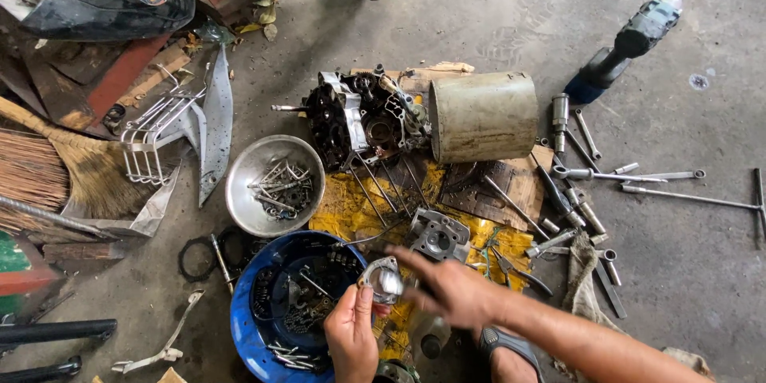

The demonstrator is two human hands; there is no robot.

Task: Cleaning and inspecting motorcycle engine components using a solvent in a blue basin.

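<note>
We noted left hand (351,337), low centre of frame, fingers clamped on small shiny metal part (382,281), held above right rim of blue basin (243,327). Right hand (453,291) reached in from right, fingers spread, gripping nothing, fingertips just beside part; part lay to its left. Part's long axis: could not tell. Grey cylinder head (438,237) lay on yellow sheet (343,211) above.
</note>
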